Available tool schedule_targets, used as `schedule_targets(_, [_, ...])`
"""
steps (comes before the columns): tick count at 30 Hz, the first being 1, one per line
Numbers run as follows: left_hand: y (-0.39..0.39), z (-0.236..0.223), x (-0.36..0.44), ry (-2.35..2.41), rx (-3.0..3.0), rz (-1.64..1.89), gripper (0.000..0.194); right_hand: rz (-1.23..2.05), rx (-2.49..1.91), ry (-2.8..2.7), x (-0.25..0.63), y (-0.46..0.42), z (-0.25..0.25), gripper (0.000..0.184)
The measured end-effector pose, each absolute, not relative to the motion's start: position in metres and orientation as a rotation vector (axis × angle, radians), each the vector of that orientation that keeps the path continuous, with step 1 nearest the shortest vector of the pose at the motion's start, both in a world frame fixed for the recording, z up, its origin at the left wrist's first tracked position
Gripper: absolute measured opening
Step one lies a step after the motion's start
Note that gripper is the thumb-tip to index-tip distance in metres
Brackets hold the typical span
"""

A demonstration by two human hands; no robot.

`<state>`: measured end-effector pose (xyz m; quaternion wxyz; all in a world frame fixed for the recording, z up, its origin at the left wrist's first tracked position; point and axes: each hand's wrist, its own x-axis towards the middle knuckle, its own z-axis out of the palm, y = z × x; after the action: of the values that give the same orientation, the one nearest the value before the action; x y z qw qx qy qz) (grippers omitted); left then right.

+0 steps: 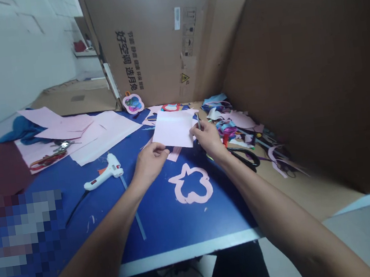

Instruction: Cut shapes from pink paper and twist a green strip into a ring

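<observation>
My left hand pinches the lower left corner of a pale pink sheet of paper, which is held a little above the table. At the sheet's right edge is my right hand, closed around a slim, upright pen; its fingertips touch or nearly touch the paper. Nearer to me lies a pink cut-out paper outline with wavy, flower-like edges. Black-handled scissors rest beside my right wrist, their blades mostly hidden.
A white glue gun lies left of my hands on the blue table. Pink sheets are spread at the far left. Paper scraps pile up at right. Cardboard walls enclose the back and right; a flower-shaped decoration leans there.
</observation>
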<state>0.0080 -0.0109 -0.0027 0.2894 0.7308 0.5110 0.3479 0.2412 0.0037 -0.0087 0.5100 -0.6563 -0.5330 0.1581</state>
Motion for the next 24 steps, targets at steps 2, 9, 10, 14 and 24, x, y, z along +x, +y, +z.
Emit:
schedule_targets(2, [-0.016, -0.002, 0.009, 1.324, 2.113, 0.725, 0.016, 0.399, -1.594, -1.255, 0.244, 0.005, -0.013, 0.010])
schedule_targets(9, [-0.039, -0.007, 0.019, 1.237, 2.456, 0.353, 0.020, 0.294, -1.805, -1.435, 0.256, -0.002, -0.007, 0.012])
schedule_targets(10, [-0.039, -0.008, 0.019, 1.242, 2.463, 0.353, 0.016, 0.296, -1.832, -1.478, 0.255, -0.004, -0.003, 0.011])
schedule_targets(14, [-0.034, -0.010, 0.017, 1.260, 2.452, 0.370, 0.003, 0.469, -1.770, -1.711, 0.246, -0.014, 0.009, 0.013])
schedule_targets(24, [-0.031, -0.009, 0.015, 1.296, 2.406, 0.406, 0.009, 0.895, -1.537, -2.379, 0.236, -0.026, 0.015, 0.032])
